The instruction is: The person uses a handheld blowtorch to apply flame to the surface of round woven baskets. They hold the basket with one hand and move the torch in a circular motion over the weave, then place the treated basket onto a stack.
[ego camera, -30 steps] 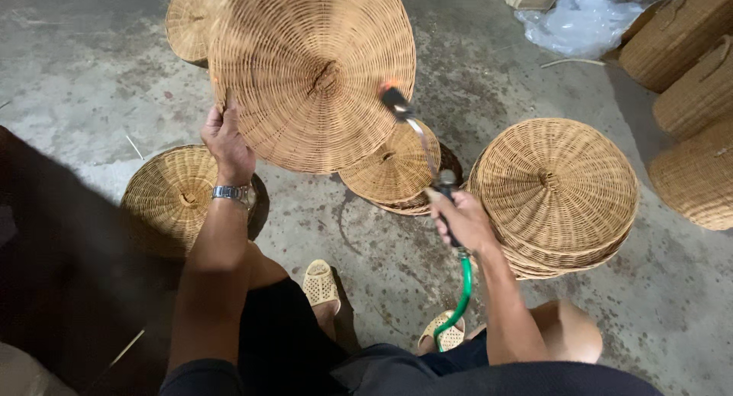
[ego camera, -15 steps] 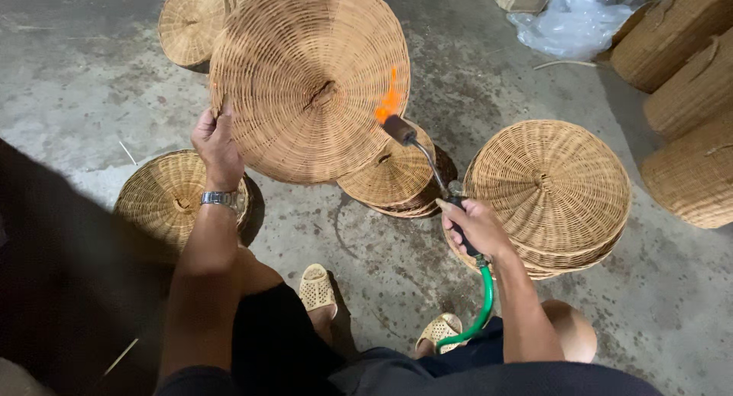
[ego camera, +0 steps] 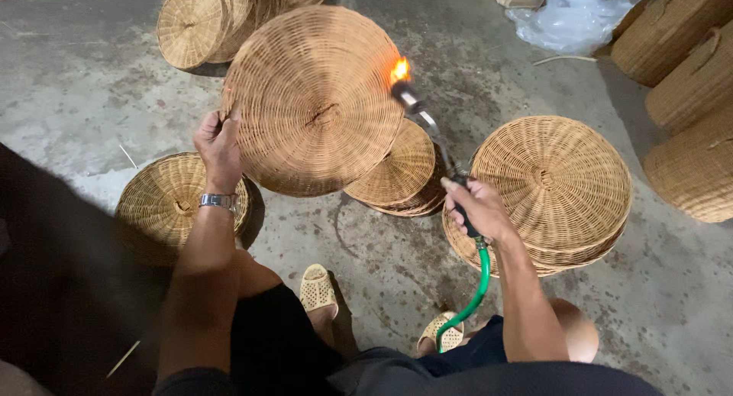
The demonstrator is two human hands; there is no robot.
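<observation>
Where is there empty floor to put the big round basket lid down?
Bare concrete floor lies left, bordered by the far lid pile and the near-left lid. It is crowded right, around the lid stack and tall baskets.

The big round tray pinched in the left grip is woven rattan, matt, honey-tan, ribbed and rough. The torch in the right grip looks like dull bare metal, with a glossy green rubbery hose trailing below that grip. Just right of it, the stacked trays have the same dry wicker weave. The floor is rough, stained grey concrete. The wristwatch under the left grip is shiny steel.
</observation>
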